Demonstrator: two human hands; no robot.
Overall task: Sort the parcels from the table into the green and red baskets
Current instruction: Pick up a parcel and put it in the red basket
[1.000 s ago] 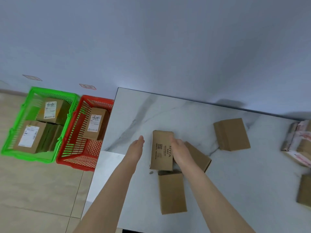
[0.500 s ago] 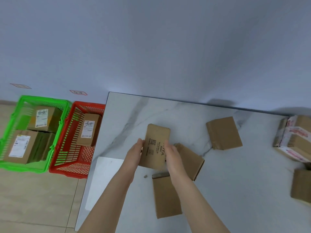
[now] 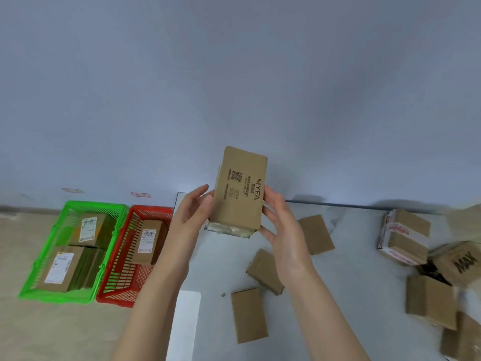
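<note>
I hold a brown MYFA parcel upright, lifted above the marble table. My left hand grips its left side and my right hand grips its right side. The printed face with a QR code points at me; its taped end points down. To the left, on the floor, stands the green basket with two labelled parcels in it. Beside it the red basket holds one labelled parcel.
Three plain parcels lie on the table near my right arm: one, another and a third. At the right edge sit a taped parcel, a MAX box and several others. A wall rises behind the table.
Both hands closed on the MYFA parcel and lifted it off the table to chest height, tilting it upright. My view has tipped up towards the wall.
</note>
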